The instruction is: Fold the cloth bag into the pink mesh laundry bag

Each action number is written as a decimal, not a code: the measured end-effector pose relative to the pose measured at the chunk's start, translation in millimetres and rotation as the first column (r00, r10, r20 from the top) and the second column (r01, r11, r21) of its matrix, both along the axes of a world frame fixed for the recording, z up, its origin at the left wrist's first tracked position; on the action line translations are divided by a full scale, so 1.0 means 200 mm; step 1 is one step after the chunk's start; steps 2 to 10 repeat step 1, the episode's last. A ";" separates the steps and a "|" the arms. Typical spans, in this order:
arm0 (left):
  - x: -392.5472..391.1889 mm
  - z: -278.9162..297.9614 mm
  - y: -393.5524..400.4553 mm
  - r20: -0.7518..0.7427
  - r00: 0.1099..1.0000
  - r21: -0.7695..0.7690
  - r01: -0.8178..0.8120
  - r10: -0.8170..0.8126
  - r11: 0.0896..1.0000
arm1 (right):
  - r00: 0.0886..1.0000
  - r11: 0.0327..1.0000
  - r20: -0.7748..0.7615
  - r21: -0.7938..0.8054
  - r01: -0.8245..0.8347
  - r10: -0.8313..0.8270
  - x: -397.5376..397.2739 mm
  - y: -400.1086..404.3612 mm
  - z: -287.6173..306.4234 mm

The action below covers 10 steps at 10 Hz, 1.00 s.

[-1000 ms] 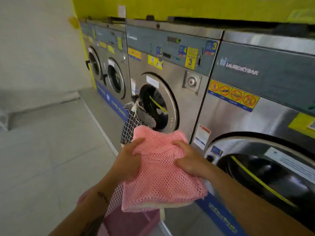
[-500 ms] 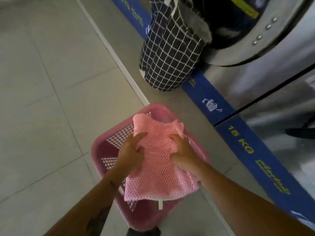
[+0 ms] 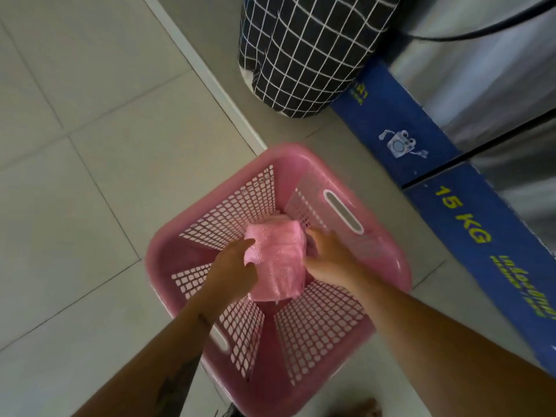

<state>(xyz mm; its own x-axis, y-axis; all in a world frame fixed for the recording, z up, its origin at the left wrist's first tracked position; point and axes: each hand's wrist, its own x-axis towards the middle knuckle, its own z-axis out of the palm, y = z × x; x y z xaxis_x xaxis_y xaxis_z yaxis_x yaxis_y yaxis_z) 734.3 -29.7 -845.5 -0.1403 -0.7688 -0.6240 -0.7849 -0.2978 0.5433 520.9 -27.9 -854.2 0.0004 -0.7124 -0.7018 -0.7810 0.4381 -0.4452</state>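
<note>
Pale grey square floor tiles (image 3: 90,145) with thin dark joints fill the left side, crossed by a white painted floor line (image 3: 207,76) running diagonally. Along the right stand stainless-steel washing machine fronts (image 3: 493,85) above a blue base panel (image 3: 427,145) lettered "15 KG" in yellow.

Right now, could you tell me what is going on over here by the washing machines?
A person is bent over a pink laundry basket on the tiled floor, with both hands down inside it. The left hand and right hand are on either side of a folded pink mesh bag, which sits low in the basket. A black checked cloth bag stands just beyond, against the blue base of the washing machines.
</note>
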 end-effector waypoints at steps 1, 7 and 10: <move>-0.06 0.23 -0.04 -0.026 0.999 0.004 -0.018 0.018 1.000 | 0.996 0.995 0.000 -0.049 0.092 -0.092 -0.08 0.03 0.24; -0.06 0.23 -0.04 -0.026 0.999 0.004 -0.018 0.018 1.000 | 0.996 0.995 0.000 -0.049 0.092 -0.092 -0.08 0.03 0.24; -0.06 0.23 -0.04 -0.026 0.999 0.004 -0.018 0.018 1.000 | 0.996 0.995 0.000 -0.049 0.092 -0.092 -0.08 0.03 0.24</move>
